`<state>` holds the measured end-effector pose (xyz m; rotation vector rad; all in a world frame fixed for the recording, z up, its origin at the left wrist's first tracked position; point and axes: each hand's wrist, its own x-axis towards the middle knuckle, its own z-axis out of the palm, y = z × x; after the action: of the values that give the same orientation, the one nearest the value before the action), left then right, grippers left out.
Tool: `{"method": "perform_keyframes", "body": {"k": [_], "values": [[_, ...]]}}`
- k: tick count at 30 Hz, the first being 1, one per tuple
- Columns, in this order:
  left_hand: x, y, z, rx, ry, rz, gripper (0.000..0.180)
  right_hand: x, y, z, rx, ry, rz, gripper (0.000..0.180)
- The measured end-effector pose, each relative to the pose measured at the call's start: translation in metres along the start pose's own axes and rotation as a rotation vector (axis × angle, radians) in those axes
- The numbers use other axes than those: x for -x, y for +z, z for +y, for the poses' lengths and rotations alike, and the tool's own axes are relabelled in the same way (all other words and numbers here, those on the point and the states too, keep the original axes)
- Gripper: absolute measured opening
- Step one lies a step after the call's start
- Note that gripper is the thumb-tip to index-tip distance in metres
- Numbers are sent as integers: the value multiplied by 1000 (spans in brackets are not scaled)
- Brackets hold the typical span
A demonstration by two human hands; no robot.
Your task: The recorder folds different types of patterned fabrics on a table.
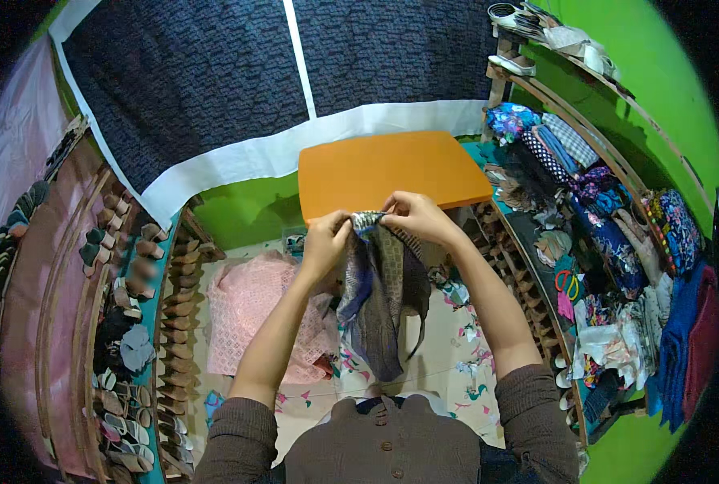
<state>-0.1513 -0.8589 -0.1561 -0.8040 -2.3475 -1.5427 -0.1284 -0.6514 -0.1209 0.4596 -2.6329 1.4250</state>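
A patterned cloth (387, 302) in grey, brown and blue hangs down in loose folds between my arms. Its bunched top edge is pinched by my left hand (327, 238) on one side and my right hand (416, 218) on the other. Both hands are closed at the fingertips, a short gap apart, in front of the near edge of an orange board or tabletop (391, 171). A narrow strip or tie dangles at the cloth's right side. What kind of garment or piece it is, I cannot tell.
A pink lacy cloth (254, 310) lies heaped on the floor, with scattered scraps around. Racks of shoe forms (180, 323) and shoes line the left. Shelves at right hold folded fabrics (569, 141), scissors (567, 284) and scraps. A dark curtain (190, 81) hangs behind.
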Motion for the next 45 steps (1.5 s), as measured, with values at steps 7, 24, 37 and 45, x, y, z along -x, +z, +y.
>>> {"method": "perform_keyframes", "body": {"k": [7, 24, 37, 45], "values": [[-18, 26, -1, 3, 11, 1, 21, 53, 26, 5, 112, -194, 367, 22], [-62, 103, -8, 14, 21, -176, 30, -29, -81, 52, -571, -155, 62, 16], [-28, 96, -128, -404, -312, 267, 23, -75, -279, 134, -542, -202, 588, 14], [-123, 197, -14, -239, -36, -12, 64, -72, -220, 115, -317, -224, 51, 18]]}}
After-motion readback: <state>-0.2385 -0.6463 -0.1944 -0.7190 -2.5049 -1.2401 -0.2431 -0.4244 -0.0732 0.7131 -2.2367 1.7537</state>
